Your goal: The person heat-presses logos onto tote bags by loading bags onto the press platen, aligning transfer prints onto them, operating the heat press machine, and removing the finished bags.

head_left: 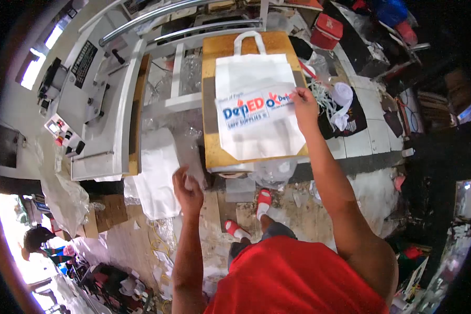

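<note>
A white tote bag (256, 141) lies flat on a wooden board (210, 146), its handle loop pointing away from me. Across its middle is a clear printed film (248, 112) with blue and red lettering, slightly slanted. At the film's right end, my right hand (305, 109) pinches the edge between thumb and fingers. My left hand (187, 191) hangs lower, left of the board, with loosely bent fingers apart and nothing visible in them. Beyond it lies a stack of white bags (159, 172), close to that hand.
A white machine with a control box (63, 133) and metal rails (183, 34) stands at the left and back. Right of the board lie a ribbon roll (343, 94), shredded strips and a red container (327, 31). Scraps and plastic litter the floor; a person (39, 240) is at lower left.
</note>
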A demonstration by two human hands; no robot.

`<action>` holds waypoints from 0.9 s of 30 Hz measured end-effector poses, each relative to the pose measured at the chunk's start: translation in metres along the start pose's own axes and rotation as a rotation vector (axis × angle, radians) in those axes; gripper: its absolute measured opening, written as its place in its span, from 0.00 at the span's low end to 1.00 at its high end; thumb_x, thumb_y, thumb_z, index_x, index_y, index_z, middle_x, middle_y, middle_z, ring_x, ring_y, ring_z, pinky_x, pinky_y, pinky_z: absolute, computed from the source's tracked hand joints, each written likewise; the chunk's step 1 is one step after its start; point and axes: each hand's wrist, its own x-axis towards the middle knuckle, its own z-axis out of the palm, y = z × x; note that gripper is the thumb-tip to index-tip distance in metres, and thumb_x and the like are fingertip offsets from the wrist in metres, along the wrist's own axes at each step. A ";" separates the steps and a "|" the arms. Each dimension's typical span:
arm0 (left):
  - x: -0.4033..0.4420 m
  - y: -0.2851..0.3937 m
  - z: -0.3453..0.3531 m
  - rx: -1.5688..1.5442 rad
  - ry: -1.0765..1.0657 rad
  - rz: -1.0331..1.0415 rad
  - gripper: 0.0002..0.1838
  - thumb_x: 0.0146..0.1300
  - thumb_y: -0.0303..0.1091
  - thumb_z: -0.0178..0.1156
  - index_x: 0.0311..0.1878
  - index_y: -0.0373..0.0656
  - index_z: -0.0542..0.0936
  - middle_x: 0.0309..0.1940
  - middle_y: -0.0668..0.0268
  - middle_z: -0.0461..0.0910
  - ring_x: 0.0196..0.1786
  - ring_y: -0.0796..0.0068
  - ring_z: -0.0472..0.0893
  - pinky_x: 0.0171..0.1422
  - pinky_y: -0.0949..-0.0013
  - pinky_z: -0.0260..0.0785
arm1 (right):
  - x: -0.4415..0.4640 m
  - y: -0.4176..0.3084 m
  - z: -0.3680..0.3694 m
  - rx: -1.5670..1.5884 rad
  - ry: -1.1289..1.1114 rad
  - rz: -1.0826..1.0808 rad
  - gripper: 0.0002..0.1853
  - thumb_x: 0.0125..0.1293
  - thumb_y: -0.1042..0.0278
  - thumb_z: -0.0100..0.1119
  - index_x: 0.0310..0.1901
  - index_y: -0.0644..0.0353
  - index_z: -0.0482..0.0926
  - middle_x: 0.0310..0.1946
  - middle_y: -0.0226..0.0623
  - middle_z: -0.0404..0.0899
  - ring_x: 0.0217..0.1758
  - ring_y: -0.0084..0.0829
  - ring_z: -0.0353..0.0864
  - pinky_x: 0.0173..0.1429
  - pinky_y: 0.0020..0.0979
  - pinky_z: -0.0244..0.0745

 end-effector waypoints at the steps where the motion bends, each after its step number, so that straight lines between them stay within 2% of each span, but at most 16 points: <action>1: 0.022 0.007 0.017 -0.039 -0.013 0.062 0.18 0.61 0.19 0.54 0.56 0.35 0.76 0.51 0.51 0.77 0.56 0.52 0.77 0.61 0.58 0.71 | 0.017 0.016 0.002 0.007 0.003 -0.008 0.08 0.69 0.76 0.58 0.48 0.64 0.80 0.35 0.32 0.83 0.41 0.23 0.81 0.47 0.26 0.75; 3: 0.060 0.023 0.047 -0.078 -0.019 0.136 0.19 0.61 0.20 0.54 0.56 0.36 0.76 0.52 0.51 0.77 0.57 0.50 0.76 0.63 0.57 0.71 | 0.045 0.044 0.005 0.016 0.074 0.035 0.11 0.67 0.70 0.62 0.48 0.65 0.80 0.37 0.36 0.83 0.41 0.28 0.82 0.48 0.30 0.76; 4: 0.075 0.032 0.062 0.033 -0.055 0.202 0.19 0.60 0.20 0.54 0.56 0.36 0.76 0.53 0.49 0.76 0.58 0.47 0.76 0.64 0.56 0.70 | 0.051 0.055 0.005 0.023 0.076 0.026 0.11 0.67 0.70 0.62 0.48 0.65 0.80 0.37 0.36 0.83 0.41 0.28 0.82 0.48 0.30 0.76; 6: 0.098 0.044 0.091 0.145 -0.084 0.275 0.20 0.59 0.20 0.55 0.56 0.36 0.75 0.55 0.48 0.75 0.59 0.45 0.75 0.66 0.54 0.68 | 0.057 0.065 0.007 -0.300 0.130 0.065 0.16 0.63 0.62 0.67 0.47 0.66 0.80 0.37 0.42 0.82 0.41 0.34 0.82 0.49 0.34 0.77; 7: 0.105 0.040 0.109 0.142 -0.099 0.319 0.20 0.58 0.21 0.55 0.56 0.36 0.75 0.57 0.48 0.74 0.60 0.43 0.74 0.67 0.53 0.67 | 0.049 0.047 0.005 -0.490 0.166 -0.054 0.20 0.59 0.60 0.68 0.50 0.63 0.79 0.44 0.47 0.80 0.48 0.44 0.80 0.54 0.42 0.75; 8: 0.110 0.038 0.123 0.141 -0.115 0.362 0.20 0.58 0.22 0.56 0.56 0.36 0.75 0.59 0.47 0.72 0.61 0.41 0.72 0.68 0.51 0.67 | 0.041 0.035 0.000 -0.484 0.166 -0.058 0.20 0.59 0.60 0.68 0.50 0.63 0.79 0.44 0.47 0.80 0.48 0.44 0.80 0.54 0.42 0.75; 10: 0.118 0.043 0.143 0.171 -0.150 0.345 0.23 0.58 0.24 0.57 0.59 0.37 0.74 0.61 0.47 0.71 0.64 0.41 0.70 0.69 0.50 0.65 | 0.024 0.020 -0.011 -0.760 0.311 -0.453 0.22 0.58 0.63 0.65 0.53 0.61 0.78 0.52 0.49 0.76 0.56 0.51 0.74 0.58 0.49 0.70; 11: 0.118 0.045 0.153 0.198 -0.197 0.320 0.25 0.57 0.26 0.57 0.61 0.38 0.73 0.64 0.47 0.70 0.67 0.42 0.69 0.71 0.48 0.64 | 0.014 0.018 -0.012 -0.757 0.315 -0.454 0.22 0.58 0.63 0.65 0.53 0.61 0.78 0.52 0.49 0.76 0.56 0.51 0.74 0.58 0.49 0.70; 13: 0.117 0.045 0.172 0.288 -0.186 0.377 0.28 0.57 0.29 0.57 0.64 0.39 0.72 0.66 0.48 0.68 0.70 0.42 0.66 0.73 0.46 0.61 | -0.004 0.015 -0.012 -0.782 -0.039 -0.406 0.24 0.56 0.62 0.64 0.55 0.60 0.76 0.58 0.48 0.71 0.61 0.54 0.68 0.62 0.53 0.66; 15: 0.110 0.039 0.187 0.358 -0.182 0.394 0.34 0.56 0.33 0.57 0.69 0.42 0.70 0.71 0.50 0.65 0.77 0.46 0.59 0.78 0.41 0.53 | -0.021 0.020 -0.013 -0.872 -0.089 -0.487 0.24 0.57 0.62 0.64 0.54 0.60 0.76 0.58 0.48 0.71 0.62 0.52 0.68 0.62 0.53 0.65; 16: 0.109 0.037 0.189 0.359 -0.177 0.399 0.34 0.56 0.33 0.57 0.69 0.42 0.70 0.71 0.50 0.65 0.77 0.46 0.59 0.78 0.41 0.53 | -0.025 0.022 -0.012 -0.967 -0.142 -0.564 0.23 0.57 0.61 0.64 0.54 0.60 0.77 0.58 0.47 0.71 0.63 0.51 0.67 0.63 0.52 0.64; 17: 0.108 0.036 0.192 0.436 -0.214 0.399 0.33 0.56 0.33 0.57 0.69 0.42 0.71 0.71 0.51 0.66 0.77 0.46 0.59 0.78 0.41 0.53 | -0.025 0.025 -0.012 -0.977 -0.173 -0.545 0.23 0.58 0.61 0.63 0.54 0.60 0.77 0.58 0.45 0.71 0.65 0.49 0.66 0.64 0.53 0.63; 18: 0.107 0.032 0.193 0.513 -0.256 0.393 0.32 0.56 0.34 0.57 0.68 0.42 0.72 0.71 0.51 0.66 0.76 0.45 0.60 0.78 0.42 0.52 | -0.023 0.028 -0.012 -0.975 -0.174 -0.544 0.23 0.58 0.61 0.63 0.54 0.60 0.77 0.58 0.45 0.71 0.65 0.49 0.66 0.64 0.53 0.63; 20: 0.104 0.028 0.191 0.455 -0.228 0.433 0.30 0.57 0.33 0.57 0.65 0.41 0.73 0.67 0.49 0.68 0.74 0.44 0.63 0.77 0.39 0.52 | -0.026 0.029 -0.013 -0.962 -0.172 -0.534 0.22 0.58 0.61 0.63 0.53 0.60 0.78 0.59 0.44 0.71 0.65 0.48 0.66 0.65 0.52 0.63; 22: 0.106 0.028 0.192 0.401 -0.206 0.395 0.27 0.54 0.35 0.59 0.60 0.42 0.76 0.65 0.52 0.71 0.71 0.44 0.66 0.77 0.41 0.53 | -0.025 0.028 -0.013 -0.962 -0.167 -0.540 0.22 0.58 0.61 0.63 0.53 0.60 0.79 0.59 0.43 0.72 0.65 0.48 0.66 0.64 0.52 0.63; 27: 0.107 0.027 0.193 0.385 -0.167 0.426 0.26 0.53 0.34 0.60 0.58 0.41 0.75 0.61 0.51 0.72 0.67 0.44 0.69 0.75 0.40 0.56 | -0.027 0.026 -0.013 -0.942 -0.169 -0.539 0.21 0.59 0.61 0.62 0.52 0.60 0.80 0.58 0.42 0.73 0.65 0.47 0.67 0.64 0.52 0.63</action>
